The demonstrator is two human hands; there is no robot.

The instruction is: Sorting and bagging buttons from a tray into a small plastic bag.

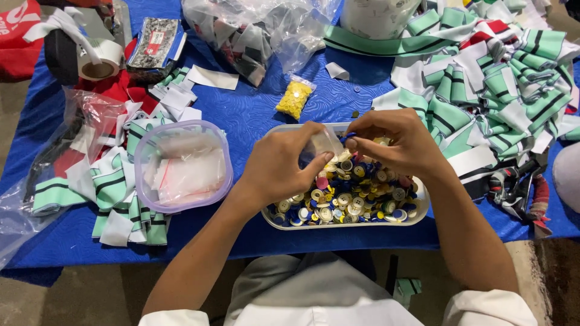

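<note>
left hand point(279, 166), right hand point(396, 142), fingertips pinched together

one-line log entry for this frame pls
left hand: holds small clear bag | right hand: pinches at bag mouth | below: clear tray of mixed buttons | surface: blue cloth

A bright blue cloth point(241, 115) with a faint wavy pattern covers the table. The clear tray point(417, 214) holds mixed buttons point(347, 196): white, yellow, blue, red and cream. A small bag point(294, 98) holds yellow pieces. Fabric strips point(489, 78) are mint green with black and white stripes, a few with red. The lid point(181, 166) is clear with a lilac rim. The sleeves point(489, 308) are white.
</note>
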